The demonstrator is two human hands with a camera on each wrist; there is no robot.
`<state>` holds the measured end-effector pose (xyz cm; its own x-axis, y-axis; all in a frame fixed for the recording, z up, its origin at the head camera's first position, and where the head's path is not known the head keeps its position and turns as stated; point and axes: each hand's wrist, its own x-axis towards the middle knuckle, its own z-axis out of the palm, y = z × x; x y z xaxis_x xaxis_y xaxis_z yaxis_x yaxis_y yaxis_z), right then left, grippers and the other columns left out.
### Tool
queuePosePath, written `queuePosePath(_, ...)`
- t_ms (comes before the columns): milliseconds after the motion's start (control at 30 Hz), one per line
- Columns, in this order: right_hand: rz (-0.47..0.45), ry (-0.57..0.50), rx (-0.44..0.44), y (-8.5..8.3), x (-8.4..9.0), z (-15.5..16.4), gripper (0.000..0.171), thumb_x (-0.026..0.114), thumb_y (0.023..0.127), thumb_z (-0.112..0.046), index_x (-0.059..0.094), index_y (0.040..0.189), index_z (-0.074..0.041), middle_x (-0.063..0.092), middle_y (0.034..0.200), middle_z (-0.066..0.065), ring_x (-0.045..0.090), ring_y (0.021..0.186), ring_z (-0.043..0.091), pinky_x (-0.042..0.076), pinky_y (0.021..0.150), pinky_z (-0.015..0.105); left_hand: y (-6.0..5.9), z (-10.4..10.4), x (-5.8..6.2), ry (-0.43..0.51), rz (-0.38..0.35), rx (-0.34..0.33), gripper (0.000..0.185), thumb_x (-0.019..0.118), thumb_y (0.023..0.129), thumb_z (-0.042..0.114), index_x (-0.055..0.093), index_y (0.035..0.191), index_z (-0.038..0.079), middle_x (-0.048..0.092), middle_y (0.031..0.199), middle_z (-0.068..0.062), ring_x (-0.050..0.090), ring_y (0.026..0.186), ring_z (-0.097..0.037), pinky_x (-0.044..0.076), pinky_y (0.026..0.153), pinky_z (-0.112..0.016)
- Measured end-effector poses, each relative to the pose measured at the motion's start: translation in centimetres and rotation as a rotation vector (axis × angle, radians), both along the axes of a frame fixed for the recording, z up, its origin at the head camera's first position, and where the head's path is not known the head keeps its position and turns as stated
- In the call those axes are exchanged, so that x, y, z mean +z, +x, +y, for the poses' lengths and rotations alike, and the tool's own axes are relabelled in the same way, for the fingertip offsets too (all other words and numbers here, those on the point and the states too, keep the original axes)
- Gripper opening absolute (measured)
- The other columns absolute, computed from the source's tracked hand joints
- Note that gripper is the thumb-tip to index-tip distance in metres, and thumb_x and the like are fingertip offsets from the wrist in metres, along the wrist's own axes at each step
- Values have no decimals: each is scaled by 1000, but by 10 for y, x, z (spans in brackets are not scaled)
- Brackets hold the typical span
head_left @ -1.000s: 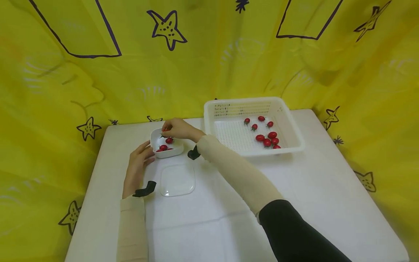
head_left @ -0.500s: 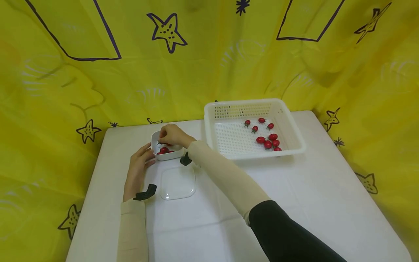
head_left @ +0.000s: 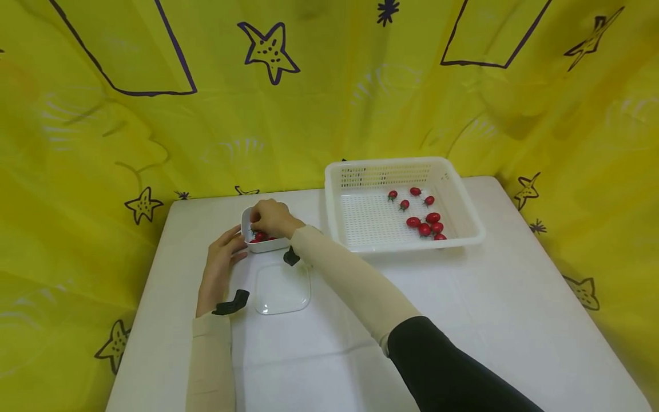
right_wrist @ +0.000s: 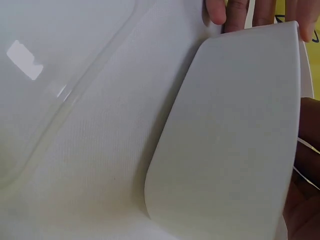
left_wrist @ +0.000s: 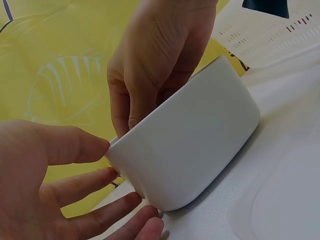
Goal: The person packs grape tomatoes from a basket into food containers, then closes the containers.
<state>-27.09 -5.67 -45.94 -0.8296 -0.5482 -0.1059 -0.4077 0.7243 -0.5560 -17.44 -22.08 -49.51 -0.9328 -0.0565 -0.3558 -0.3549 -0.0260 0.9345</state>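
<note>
The white box (head_left: pixel 268 246) is touched at its side by the widely spread fingers of the left hand (head_left: pixel 221 260). Into it, over red tomatoes (head_left: pixel 261 236), the right hand (head_left: pixel 273 217) is lowered; whether anything is held cannot be told. Nearer than the fingers, a transparent lid (head_left: pixel 283 289) is laid on the white tablecloth (head_left: pixel 463 320); beyond them, a yellow curtain (head_left: pixel 319 120) is hung. The right fingertips, seen with a tomato one second ago, are now hidden.

Left of my left hand (head_left: pixel 223 254), the table (head_left: pixel 167 286) gave free passage; right of my right hand (head_left: pixel 271 218), the basket (head_left: pixel 334 212) barred the way, while my fingers crowded the white box (head_left: pixel 268 246)
</note>
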Motion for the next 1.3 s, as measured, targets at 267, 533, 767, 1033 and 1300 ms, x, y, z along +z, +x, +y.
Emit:
queuePosePath(267, -24, -1, 67, 2, -2, -1, 18, 69, 101, -17, 78, 112, -7, 78, 110, 6, 67, 101, 17, 56, 95, 27, 1, -1, -1, 17, 25, -11, 51, 51, 108, 17, 44, 159, 10, 48, 153, -12, 58, 105, -4, 56, 91, -14)
queuePosePath(533, -44, -22, 109, -1, -6, 4, 23, 62, 105, -18, 77, 118, -7, 78, 112, 6, 63, 100, 15, 52, 96, 25, 0, -1, 0, 5, 5, -18, 51, 49, 109, 20, 43, 160, 14, 43, 160, -11, 56, 109, -5, 55, 94, -14)
queuePosePath(767, -51, -94, 106, 1, 5, 5, 24, 59, 106, -18, 76, 121, -9, 78, 111, 6, 65, 97, 14, 52, 88, 21, -1, -3, -2, 21, 0, -12, 51, 50, 109, 20, 45, 159, 15, 45, 158, -9, 57, 109, -6, 55, 94, -15)
queuePosePath(1033, -33, -162, 96, 8, 31, 9, 28, 58, 106, -15, 74, 127, -5, 75, 128, 8, 68, 118, 20, 55, 104, 30, 0, -1, 0, 11, -7, -3, 52, 50, 109, 22, 43, 160, 13, 44, 158, -8, 57, 108, -5, 55, 92, -13)
queuePosePath(1300, -42, -251, 66, 22, 55, 23, 27, 59, 107, -16, 73, 127, -5, 74, 128, 7, 68, 113, 18, 57, 94, 22, 2, 1, 3, -3, -13, -13, 54, 51, 109, 29, 41, 161, 16, 40, 162, -6, 54, 115, -9, 54, 97, -13)
